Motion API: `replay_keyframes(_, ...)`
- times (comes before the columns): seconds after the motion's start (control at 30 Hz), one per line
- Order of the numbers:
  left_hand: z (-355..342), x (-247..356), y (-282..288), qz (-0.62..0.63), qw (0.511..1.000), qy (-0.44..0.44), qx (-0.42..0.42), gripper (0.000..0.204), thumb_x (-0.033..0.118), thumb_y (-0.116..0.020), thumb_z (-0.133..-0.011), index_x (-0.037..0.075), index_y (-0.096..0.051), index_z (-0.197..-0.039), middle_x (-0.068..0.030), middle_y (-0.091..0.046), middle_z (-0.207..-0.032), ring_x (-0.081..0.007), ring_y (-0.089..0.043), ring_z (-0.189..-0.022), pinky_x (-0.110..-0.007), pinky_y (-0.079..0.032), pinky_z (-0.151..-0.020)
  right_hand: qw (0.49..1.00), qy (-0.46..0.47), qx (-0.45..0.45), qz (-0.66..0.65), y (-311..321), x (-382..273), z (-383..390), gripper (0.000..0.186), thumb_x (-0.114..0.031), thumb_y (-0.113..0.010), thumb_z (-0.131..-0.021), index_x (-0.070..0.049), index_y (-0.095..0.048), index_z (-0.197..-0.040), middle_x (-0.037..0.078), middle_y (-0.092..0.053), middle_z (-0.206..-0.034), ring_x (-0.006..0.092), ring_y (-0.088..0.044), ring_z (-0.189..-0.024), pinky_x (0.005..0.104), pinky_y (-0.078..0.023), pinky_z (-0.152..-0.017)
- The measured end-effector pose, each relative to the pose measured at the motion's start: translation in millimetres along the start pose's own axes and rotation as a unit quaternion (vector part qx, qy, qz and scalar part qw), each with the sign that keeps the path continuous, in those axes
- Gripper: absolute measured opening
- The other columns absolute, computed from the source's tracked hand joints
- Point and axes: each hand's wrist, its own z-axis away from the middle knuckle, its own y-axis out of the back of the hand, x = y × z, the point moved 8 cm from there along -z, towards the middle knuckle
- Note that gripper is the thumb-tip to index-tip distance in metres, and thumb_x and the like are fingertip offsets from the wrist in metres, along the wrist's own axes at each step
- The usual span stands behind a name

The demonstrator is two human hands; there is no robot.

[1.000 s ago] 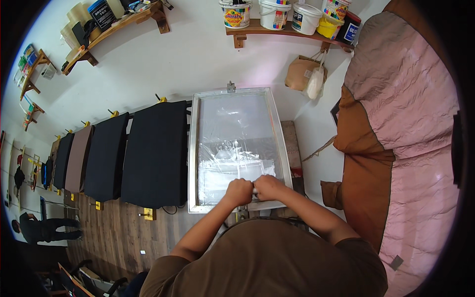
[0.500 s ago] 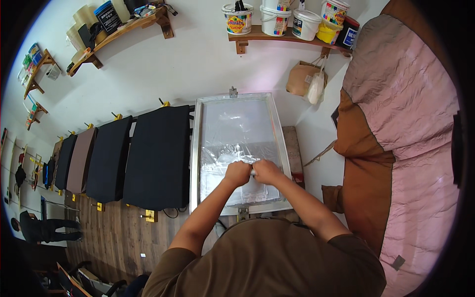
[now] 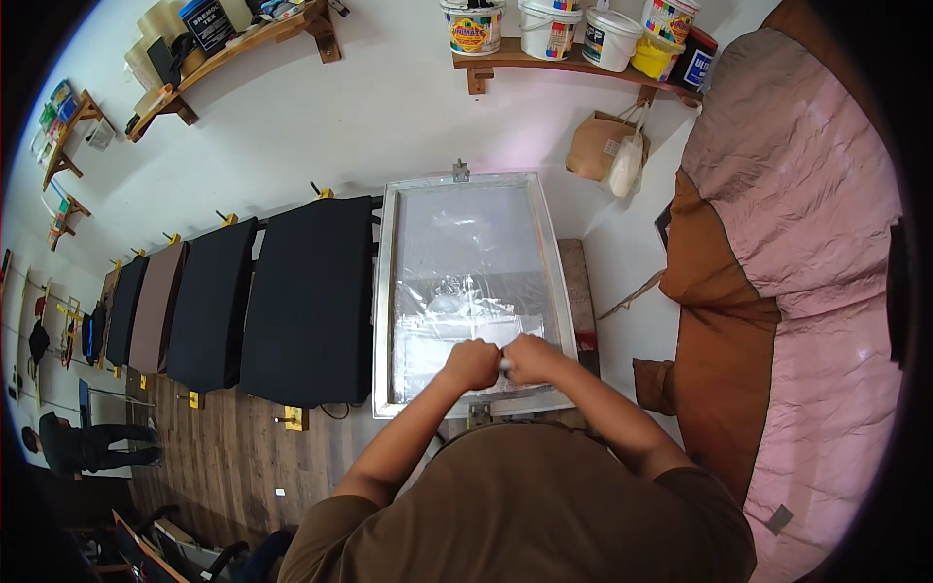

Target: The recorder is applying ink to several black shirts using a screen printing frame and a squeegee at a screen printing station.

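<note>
Both fists are closed around a short-looking silver bar [image 3: 504, 365], of which only a bit shows between them; its kind and ends are hidden. My left hand [image 3: 472, 363] and my right hand [image 3: 532, 360] meet side by side over the near part of a printing screen [image 3: 387, 291]. This screen has a pale rectangular frame and a translucent mesh. Shiny, wrinkled clear film [image 3: 457, 301] lies across the mesh. Metal clamps grip the screen at its far edge [image 3: 461, 171] and near edge [image 3: 479, 412].
Left of the screen, several cloth-covered boards [image 3: 309, 301] stand in a row. Paint buckets [image 3: 551, 31] fill a wall shelf [image 3: 544, 58] at the far right. A pink and brown hanging cover [image 3: 797, 214] borders the right side. Another person [image 3: 87, 442] is at the far left.
Both hands have moved nearer to my body with the silver bar, toward the screen's near edge. The whole view has shifted slightly.
</note>
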Motion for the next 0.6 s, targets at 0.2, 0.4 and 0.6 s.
replay_keyframes(0.2, -38.8, -24.1, 33.2, -0.038, 0.998, 0.017, 0.039, 0.013, 0.015, -0.067, -0.074, 0.008, -0.074, -0.082, -0.0184, -0.072, -0.083, -0.0361, -0.072, -0.081, -0.045, -0.058, -0.072, 0.998, 0.012, 0.059, -0.01, 25.5, 20.6, -39.7, 0.018, -0.016, -0.067, -0.069, -0.002, -0.073, -0.078, 0.024, -0.069, -0.08, 0.0413, -0.069, -0.08, 0.0474, -0.056, -0.076)
replay_keyframes(0.4, -53.0, -42.6, 20.3, -0.049, 0.994, 0.024, 0.09, 0.008, 0.014, -0.067, -0.075, 0.009, -0.073, -0.079, -0.0168, -0.071, -0.079, -0.035, -0.071, -0.075, -0.044, -0.058, -0.068, 0.993, -0.001, 0.113, 0.033, 28.1, 30.1, -57.2, 0.013, -0.013, -0.067, -0.07, -0.003, -0.071, -0.078, 0.022, -0.069, -0.082, 0.0411, -0.068, -0.082, 0.0483, -0.056, -0.077)
replay_keyframes(0.6, -33.4, -21.1, 13.7, -0.05, 0.996, -0.011, 0.071, 0.008, 0.012, -0.067, -0.073, 0.008, -0.072, -0.076, -0.0186, -0.07, -0.077, -0.0357, -0.071, -0.074, -0.045, -0.058, -0.069, 0.993, 0.003, 0.12, 0.002, 7.8, 26.3, -38.4, 0.014, -0.013, -0.069, -0.067, -0.002, -0.066, -0.075, 0.021, -0.068, -0.079, 0.0408, -0.067, -0.081, 0.0487, -0.055, -0.076)
